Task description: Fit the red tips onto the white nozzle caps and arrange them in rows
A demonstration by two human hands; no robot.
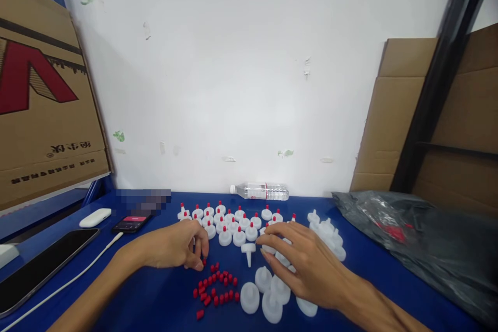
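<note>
My left hand has its thumb and fingers pinched around a small red tip cap, mostly hidden by the fingertips. My right hand is open, palm down, with its fingers apart. Its fingertips are close to a white nozzle cap that lies with its spout toward me; whether they touch cannot be told. Below the left hand, several loose red tip caps are scattered. Bare white nozzle caps stand under and beside the right hand. Farther back are rows of white nozzle caps with red tips.
A clear plastic bottle lies along the wall. More white nozzle caps sit to the right, beside a grey plastic bag. At left are phones, a white case, a cable and a cardboard box.
</note>
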